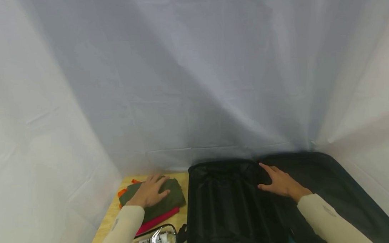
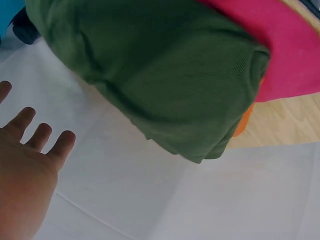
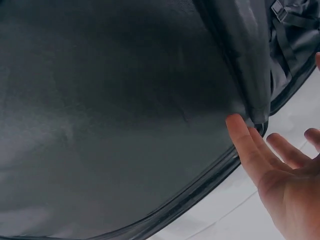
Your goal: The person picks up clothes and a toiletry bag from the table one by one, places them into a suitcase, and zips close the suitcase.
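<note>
A folded dark green garment (image 1: 173, 198) (image 2: 165, 75) tops a small stack on the wooden table (image 1: 112, 215), over a pink one (image 1: 160, 219) (image 2: 295, 50) and an orange one (image 1: 122, 192) (image 2: 243, 123). My left hand (image 1: 148, 191) (image 2: 31, 150) lies flat over the green garment with its fingers straight and spread, gripping nothing. An open black suitcase (image 1: 223, 210) (image 3: 125, 100) lies to the right. My right hand (image 1: 279, 183) (image 3: 272, 162) reaches onto its middle near the hinge, fingers straight, fingertips at the dark lining's edge.
A clear zip pouch (image 1: 155, 241) with printed items lies at the table's near edge, beside the suitcase. White cloth (image 1: 193, 82) hangs as a backdrop behind and on both sides. Buckled straps (image 3: 286, 22) cross the suitcase's other half.
</note>
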